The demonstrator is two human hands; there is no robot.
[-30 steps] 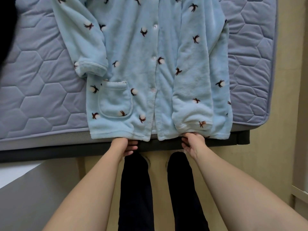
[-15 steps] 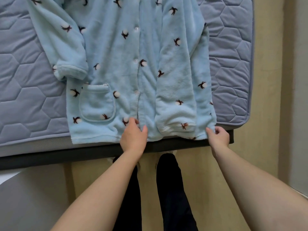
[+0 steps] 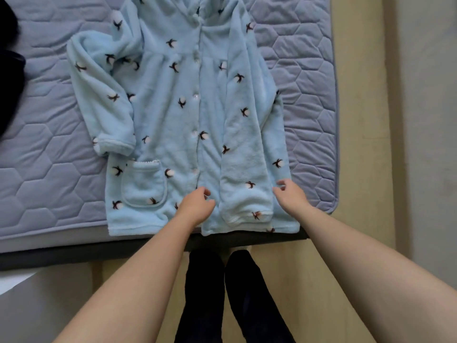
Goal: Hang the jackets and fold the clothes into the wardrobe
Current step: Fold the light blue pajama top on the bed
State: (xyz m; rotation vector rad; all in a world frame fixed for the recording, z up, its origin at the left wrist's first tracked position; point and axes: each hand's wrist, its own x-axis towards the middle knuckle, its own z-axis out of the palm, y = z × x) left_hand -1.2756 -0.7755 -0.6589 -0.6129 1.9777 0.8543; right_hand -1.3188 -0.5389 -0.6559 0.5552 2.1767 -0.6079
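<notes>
Your left hand point(image 3: 195, 206) rests, fingers loose, on the blue fleece pyjama top point(image 3: 173, 120) near its hem (spread over the mattress point(image 3: 49, 169)); your right hand point(image 3: 291, 195) touches its right edge, grip unclear.

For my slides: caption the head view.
Left hand and right hand on a blue fleece robe laid on a quilted mattress.

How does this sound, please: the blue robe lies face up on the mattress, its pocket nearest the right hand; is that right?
Not quite: the pocket is nearest the left hand, not the right hand, as the head view shows. The robe does lie face up on the mattress.
</notes>
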